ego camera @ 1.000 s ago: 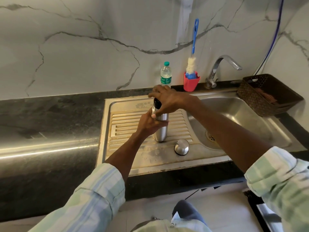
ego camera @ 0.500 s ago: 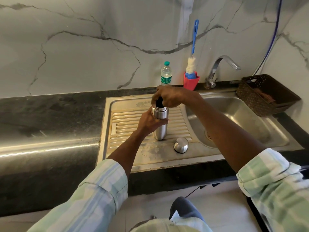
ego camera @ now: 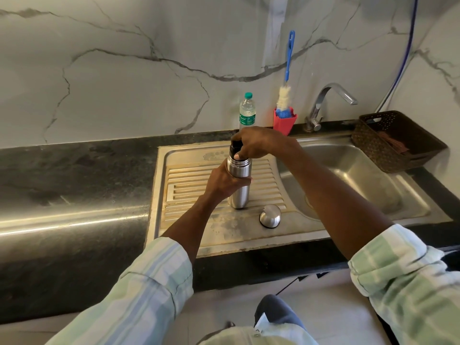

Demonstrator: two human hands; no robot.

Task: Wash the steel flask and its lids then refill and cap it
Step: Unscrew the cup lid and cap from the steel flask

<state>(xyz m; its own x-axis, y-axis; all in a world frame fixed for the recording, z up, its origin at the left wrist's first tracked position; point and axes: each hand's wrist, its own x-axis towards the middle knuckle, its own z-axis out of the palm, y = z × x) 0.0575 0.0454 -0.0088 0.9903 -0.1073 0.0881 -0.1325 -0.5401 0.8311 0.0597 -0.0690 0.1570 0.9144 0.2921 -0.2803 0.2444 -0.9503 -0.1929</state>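
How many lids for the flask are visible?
2: a black inner lid gripped by the right hand on the flask; a steel cap on the drainboard.

Both hands, left (ego camera: 225, 181) and right (ego camera: 256, 143), fingers curled.

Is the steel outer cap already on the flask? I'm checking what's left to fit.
No: the steel cap sits on the drainboard beside the flask.

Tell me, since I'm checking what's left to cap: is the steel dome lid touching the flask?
Apart. The head view shows the steel dome lid lying on the drainboard with a bare strip of ribbed metal between it and the flask.
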